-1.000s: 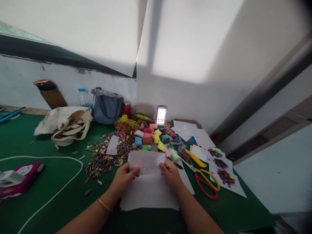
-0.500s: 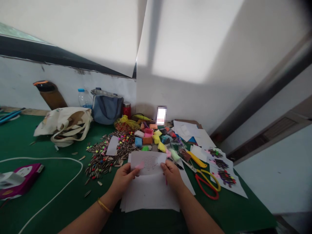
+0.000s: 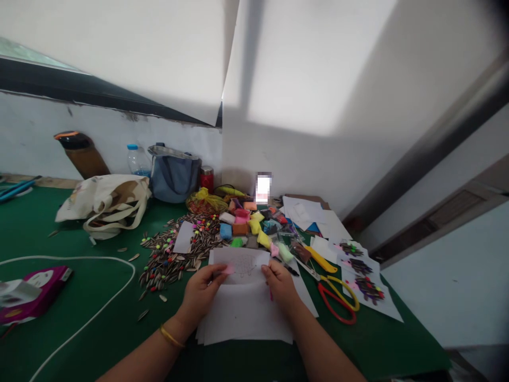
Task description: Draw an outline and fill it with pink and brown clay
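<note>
A small sheet of paper (image 3: 238, 258) with a pencil-like drawing of a rounded, dotted shape (image 3: 244, 265) is above a stack of white paper (image 3: 246, 318). At its left side, my left hand (image 3: 202, 289) is closed, thumb and forefinger pinching a small pink piece of clay (image 3: 229, 269) against the drawing. My right hand (image 3: 280, 281) grips the sheet's right edge, thumb on top. Below that palm shows the end of a thin pink stick-like object (image 3: 271, 294), mostly hidden.
Sunflower seeds (image 3: 170, 265) mixed with coloured beads lie left, with a paper piece (image 3: 183, 237) on them. Clay packets (image 3: 240, 229) sit behind. To the right are scissors (image 3: 338, 302), a yellow-handled cutter (image 3: 322, 260) and seed-decorated papers (image 3: 389, 307). A white cable (image 3: 99, 307) curves at left.
My left fingers have shifted from the sheet's left edge onto the pink clay, exposing the sheet's left corner. My right hand has barely moved.
</note>
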Demonstrator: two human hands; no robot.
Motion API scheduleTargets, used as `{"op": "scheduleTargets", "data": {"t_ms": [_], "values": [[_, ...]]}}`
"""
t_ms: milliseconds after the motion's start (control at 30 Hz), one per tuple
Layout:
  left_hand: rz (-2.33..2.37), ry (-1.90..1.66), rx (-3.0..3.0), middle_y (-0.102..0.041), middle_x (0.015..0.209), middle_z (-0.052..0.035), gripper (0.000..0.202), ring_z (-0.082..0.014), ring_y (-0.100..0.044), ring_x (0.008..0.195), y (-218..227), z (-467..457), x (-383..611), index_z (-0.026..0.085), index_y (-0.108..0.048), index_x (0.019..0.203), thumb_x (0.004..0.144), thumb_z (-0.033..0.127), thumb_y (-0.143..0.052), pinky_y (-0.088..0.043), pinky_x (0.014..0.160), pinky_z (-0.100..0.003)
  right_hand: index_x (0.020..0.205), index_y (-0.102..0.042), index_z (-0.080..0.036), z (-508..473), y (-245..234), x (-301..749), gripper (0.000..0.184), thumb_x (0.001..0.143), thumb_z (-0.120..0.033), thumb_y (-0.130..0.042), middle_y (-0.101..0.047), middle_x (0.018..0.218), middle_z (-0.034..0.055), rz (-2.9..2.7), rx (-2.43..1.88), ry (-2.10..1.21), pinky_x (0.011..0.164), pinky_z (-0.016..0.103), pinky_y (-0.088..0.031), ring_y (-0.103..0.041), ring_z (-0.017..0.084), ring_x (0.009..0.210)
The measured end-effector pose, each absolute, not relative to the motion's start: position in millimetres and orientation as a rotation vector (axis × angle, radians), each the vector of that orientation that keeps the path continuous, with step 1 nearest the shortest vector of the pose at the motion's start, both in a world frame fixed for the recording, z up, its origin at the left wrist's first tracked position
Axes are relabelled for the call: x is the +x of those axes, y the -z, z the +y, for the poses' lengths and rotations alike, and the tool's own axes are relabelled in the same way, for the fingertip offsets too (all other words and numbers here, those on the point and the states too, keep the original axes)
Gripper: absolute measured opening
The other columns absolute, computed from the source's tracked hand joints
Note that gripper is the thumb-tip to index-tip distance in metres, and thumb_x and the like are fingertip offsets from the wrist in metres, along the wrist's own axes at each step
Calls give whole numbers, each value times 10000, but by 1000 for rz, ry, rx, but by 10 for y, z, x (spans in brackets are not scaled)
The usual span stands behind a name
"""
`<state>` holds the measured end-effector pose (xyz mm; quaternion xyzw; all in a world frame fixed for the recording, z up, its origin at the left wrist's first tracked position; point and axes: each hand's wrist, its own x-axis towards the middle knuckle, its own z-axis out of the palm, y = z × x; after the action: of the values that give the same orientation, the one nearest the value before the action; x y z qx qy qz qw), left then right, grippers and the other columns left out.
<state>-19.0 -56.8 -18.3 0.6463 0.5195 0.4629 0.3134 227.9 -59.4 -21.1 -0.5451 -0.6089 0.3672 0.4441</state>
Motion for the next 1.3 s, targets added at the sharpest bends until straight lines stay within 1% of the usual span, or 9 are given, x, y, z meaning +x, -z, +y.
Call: {"op": "scheduleTargets", "data": {"t_ms": [233,433,500,600,767,933,1000,1167,1300], "values": [[1353,-1219,1643,-723,983,-53,300,-204,-662,838,156,-567,-169,212,-701,985,769,416,-659,-534,749,-320,715,-536,-200,-580,270,2302,337,910,-465,-465,-513,625,-18,-1535,-1324,-908,546,231,-388,-490,137,585],[1379,-1213,1647,-659,786,-11,237,-153,-586,641,127,-587,-142,195,-653,891,787,405,-619,-493,617,-274,688,-519,-203,-573,298,2288,342,920,-450,-473,-494,595,-28,-1570,-1299,-893,554,230,-400,-487,131,566],[1375,-1213,1656,-665,823,-19,240,-164,-602,691,122,-593,-139,197,-647,903,792,407,-613,-500,655,-282,687,-521,-203,-575,295,2287,348,919,-457,-474,-497,596,-25,-1570,-1295,-881,549,230,-397,-488,133,567],[1368,-1226,1675,-680,937,-40,262,-200,-629,849,111,-600,-131,207,-642,937,776,413,-631,-510,765,-316,678,-521,-203,-584,282,2286,365,924,-467,-466,-499,593,-23,-1591,-1284,-871,544,233,-388,-485,133,560],[1422,-1255,1648,-674,895,-36,258,-215,-632,841,106,-605,-113,207,-632,897,748,417,-649,-518,769,-337,664,-519,-207,-606,254,2270,385,917,-494,-471,-526,625,-15,-1604,-1289,-879,554,239,-388,-487,134,562],[1413,-1262,1596,-680,1012,-57,323,-245,-635,962,113,-611,-122,212,-637,963,720,419,-683,-511,841,-364,649,-506,-211,-608,244,2268,387,910,-496,-474,-511,590,-19,-1594,-1296,-882,562,245,-397,-495,143,564],[1416,-1259,1588,-675,1009,-58,331,-235,-638,912,120,-612,-129,209,-635,971,719,418,-689,-518,801,-352,646,-504,-212,-606,243,2268,384,911,-488,-472,-508,590,-20,-1592,-1298,-876,561,245,-396,-493,141,558],[1400,-1246,1571,-660,930,-40,328,-172,-597,702,162,-600,-139,201,-620,986,753,427,-670,-502,656,-299,637,-486,-209,-599,244,2263,381,910,-475,-478,-492,598,-25,-1596,-1289,-870,550,237,-386,-481,133,553],[1349,-1306,1543,-653,946,-44,319,-184,-608,784,163,-594,-142,196,-619,992,768,419,-664,-497,693,-295,679,-518,-204,-594,247,2271,382,915,-501,-470,-490,612,-24,-1575,-1278,-892,551,237,-398,-496,135,567]]}}
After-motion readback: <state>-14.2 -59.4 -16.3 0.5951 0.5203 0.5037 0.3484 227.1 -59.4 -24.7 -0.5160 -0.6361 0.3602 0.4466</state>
